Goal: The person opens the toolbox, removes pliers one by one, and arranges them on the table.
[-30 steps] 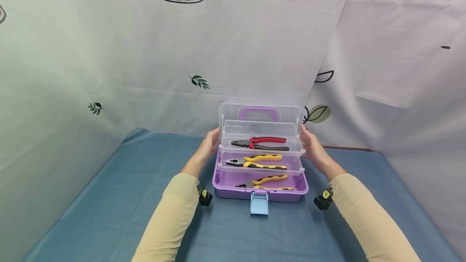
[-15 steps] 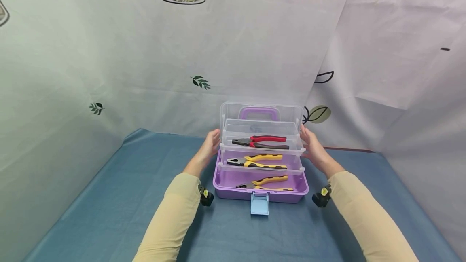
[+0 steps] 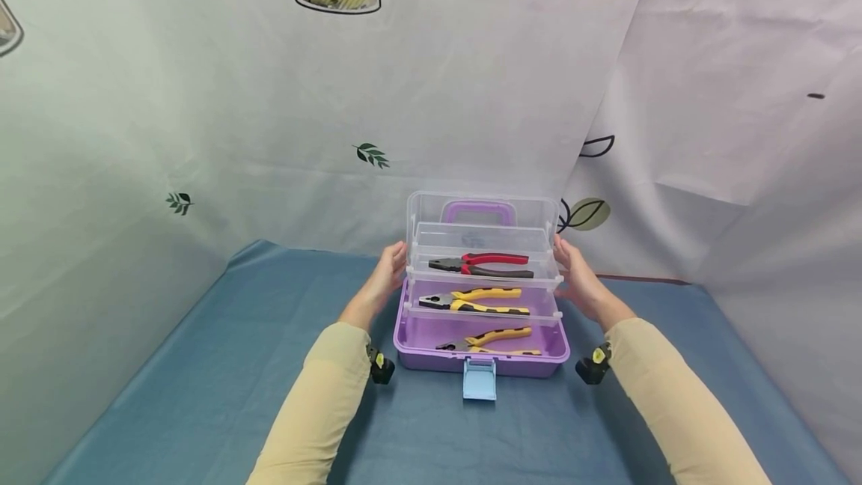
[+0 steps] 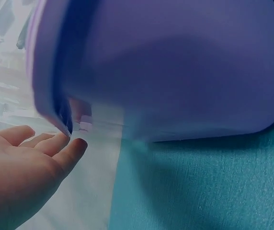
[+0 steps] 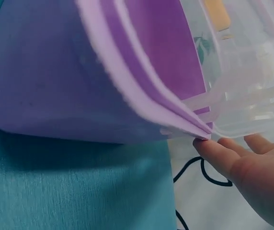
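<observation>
A purple toolbox [image 3: 431,359] stands with its clear lid [image 3: 431,208] raised and its see-through trays fanned out in steps. Red-and-black pliers [image 3: 498,259] lie in the upper tray, and yellow-and-black pliers [image 3: 481,300] in the one below. Another yellow-handled pair of pliers [image 3: 498,335] rests in the purple base. At the toolbox's back left corner is my left hand [image 3: 385,269], its fingertips right at the rim in the left wrist view. My right hand [image 3: 581,275] flanks the opposite side, relaxed fingers [image 5: 218,155] touching the back right corner.
A light blue latch [image 3: 480,380] hangs down at the toolbox's front. Blue cloth [image 3: 283,365] covers the table under it. Close behind the lid rises a pale fabric backdrop [image 3: 471,96] with printed leaves. The lid carries a purple handle [image 3: 480,206].
</observation>
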Tool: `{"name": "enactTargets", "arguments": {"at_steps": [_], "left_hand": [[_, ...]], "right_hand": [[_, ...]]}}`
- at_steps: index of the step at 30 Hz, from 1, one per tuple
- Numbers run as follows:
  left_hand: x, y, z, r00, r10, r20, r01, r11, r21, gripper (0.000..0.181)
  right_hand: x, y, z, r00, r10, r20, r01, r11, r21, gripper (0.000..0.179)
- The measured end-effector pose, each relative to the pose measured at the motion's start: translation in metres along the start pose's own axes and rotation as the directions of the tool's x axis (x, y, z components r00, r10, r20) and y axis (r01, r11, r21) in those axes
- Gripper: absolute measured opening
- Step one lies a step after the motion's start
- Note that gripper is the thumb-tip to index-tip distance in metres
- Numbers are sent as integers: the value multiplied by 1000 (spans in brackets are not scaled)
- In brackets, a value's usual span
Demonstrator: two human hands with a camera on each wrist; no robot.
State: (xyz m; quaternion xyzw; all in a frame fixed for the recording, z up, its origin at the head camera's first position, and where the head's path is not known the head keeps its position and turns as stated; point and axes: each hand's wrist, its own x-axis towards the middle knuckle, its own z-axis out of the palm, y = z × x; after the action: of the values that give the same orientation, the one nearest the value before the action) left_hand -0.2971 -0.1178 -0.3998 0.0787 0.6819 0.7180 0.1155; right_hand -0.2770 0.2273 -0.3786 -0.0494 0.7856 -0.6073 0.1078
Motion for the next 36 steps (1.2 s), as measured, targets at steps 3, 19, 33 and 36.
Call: {"name": "enactTargets", "arguments": {"at_steps": [3, 19, 33, 36], "left_hand": [[0, -1, 1, 1000, 0, -4, 0, 1000, -11, 68], [-7, 2, -3, 1000, 18, 12, -18, 1000, 23, 67], [-12, -2, -6, 1000, -13, 24, 12, 998, 69, 66], [-14, -2, -7, 999, -13, 31, 11, 997, 82, 67]], "right_hand": [[-1, 0, 1, 1000, 10, 1, -10, 1000, 2, 69], [-5, -2, -1, 999, -13, 38, 14, 1000, -11, 66], [-12, 1, -1, 998, -2, 67, 3, 1000, -16, 72], [-14, 0, -2, 998, 7, 65, -7, 1000, -5, 74]]}}
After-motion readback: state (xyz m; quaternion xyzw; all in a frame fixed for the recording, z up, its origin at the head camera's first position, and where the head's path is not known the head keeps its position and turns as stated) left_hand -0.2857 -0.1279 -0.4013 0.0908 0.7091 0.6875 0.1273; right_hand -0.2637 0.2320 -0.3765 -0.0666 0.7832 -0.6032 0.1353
